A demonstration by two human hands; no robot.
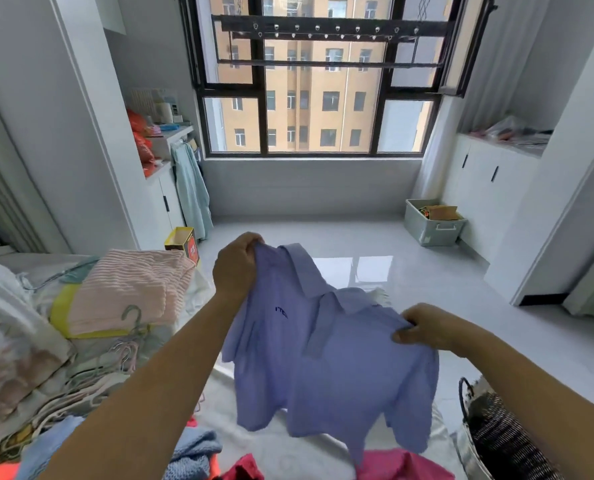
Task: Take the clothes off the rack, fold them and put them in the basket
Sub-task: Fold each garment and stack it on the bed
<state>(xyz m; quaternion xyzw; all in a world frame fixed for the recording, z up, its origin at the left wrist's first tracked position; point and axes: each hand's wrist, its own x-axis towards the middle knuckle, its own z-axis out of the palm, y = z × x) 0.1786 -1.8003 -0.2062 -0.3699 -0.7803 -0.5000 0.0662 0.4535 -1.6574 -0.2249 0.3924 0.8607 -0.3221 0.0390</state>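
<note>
While a lavender polo shirt point(326, 368) is being held up above the bed point(288, 441), its far shoulder is being pinched by the left hand point(236, 266) and its near shoulder is being gripped by the right hand point(427, 329). Its hem is being left hanging over a pink garment point(399, 464). A dark woven basket point(496, 431) is being kept at lower right, beside the bed, while folded pink towels point(129, 289) and loose hangers point(129, 341) are lying at left.

grey storage bin point(433, 226), yellow box point(184, 241), window point(318, 84)
</note>
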